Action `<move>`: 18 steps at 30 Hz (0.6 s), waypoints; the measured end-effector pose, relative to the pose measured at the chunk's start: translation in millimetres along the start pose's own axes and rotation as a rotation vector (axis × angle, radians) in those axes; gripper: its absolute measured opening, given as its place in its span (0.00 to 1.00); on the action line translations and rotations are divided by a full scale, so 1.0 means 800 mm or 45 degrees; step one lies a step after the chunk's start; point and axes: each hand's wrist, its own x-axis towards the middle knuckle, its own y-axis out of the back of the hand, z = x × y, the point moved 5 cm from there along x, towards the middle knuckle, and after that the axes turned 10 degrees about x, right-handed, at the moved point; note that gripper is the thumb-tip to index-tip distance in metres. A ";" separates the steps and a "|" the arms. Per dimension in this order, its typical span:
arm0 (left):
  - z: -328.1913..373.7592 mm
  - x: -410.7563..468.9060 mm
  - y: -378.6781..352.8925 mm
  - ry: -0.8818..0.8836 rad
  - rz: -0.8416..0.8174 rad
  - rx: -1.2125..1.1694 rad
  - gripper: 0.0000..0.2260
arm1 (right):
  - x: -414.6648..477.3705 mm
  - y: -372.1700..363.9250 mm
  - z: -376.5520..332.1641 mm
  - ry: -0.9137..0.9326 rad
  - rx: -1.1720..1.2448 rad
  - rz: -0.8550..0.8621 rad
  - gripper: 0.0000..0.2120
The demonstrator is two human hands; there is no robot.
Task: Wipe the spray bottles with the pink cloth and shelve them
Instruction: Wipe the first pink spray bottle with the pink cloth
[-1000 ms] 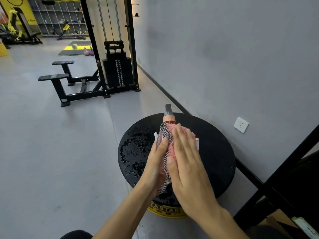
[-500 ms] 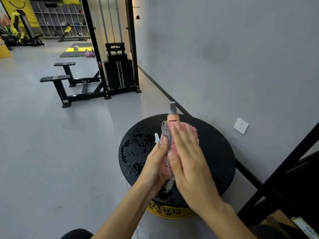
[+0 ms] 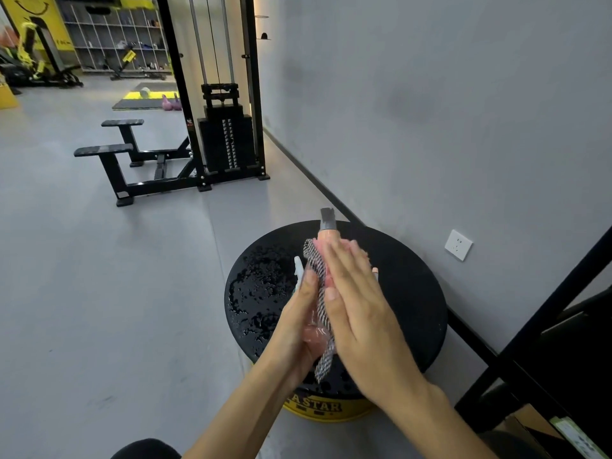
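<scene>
Grey floor (image 3: 99, 293) meets a grey wall (image 3: 430, 94) bearing a white socket (image 3: 458, 245); a black cable machine (image 3: 225, 144) stands beyond.

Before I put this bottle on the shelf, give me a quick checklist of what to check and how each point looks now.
1. Cloth contact: ok. The right hand presses the pink cloth flat against the spray bottle.
2. Left hand grip: cannot tell. It lies along the bottle, its fingers hidden behind it.
3. Bottle dry: cannot tell. The cloth and hands cover most of it.
4. Dry set-down spot: not ok. Water drops cover the left part of the black round top.
5. Free shelf space: cannot tell. Only the black shelf frame shows at the right.
</scene>
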 end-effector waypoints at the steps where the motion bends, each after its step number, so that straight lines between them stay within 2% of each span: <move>1: -0.002 0.000 0.005 0.023 0.012 -0.031 0.26 | -0.011 -0.006 -0.003 0.019 -0.034 -0.013 0.25; 3: -0.005 0.000 0.013 0.080 0.024 -0.030 0.39 | -0.025 -0.014 -0.004 0.036 -0.063 -0.010 0.25; 5: -0.005 -0.002 0.014 0.098 0.038 0.001 0.45 | -0.023 -0.014 -0.001 0.032 -0.014 0.010 0.25; 9: -0.002 -0.001 0.010 0.023 -0.004 0.058 0.42 | 0.008 -0.001 0.010 -0.027 0.171 0.074 0.24; 12: -0.004 -0.003 0.006 0.070 -0.060 0.111 0.38 | 0.027 0.006 0.021 -0.131 0.252 0.105 0.24; 15: -0.005 -0.004 0.005 0.045 -0.055 0.102 0.35 | 0.019 0.000 0.015 -0.126 0.168 0.105 0.24; 18: -0.005 -0.005 0.010 -0.025 -0.012 0.080 0.38 | -0.009 -0.013 0.003 -0.065 0.056 0.073 0.25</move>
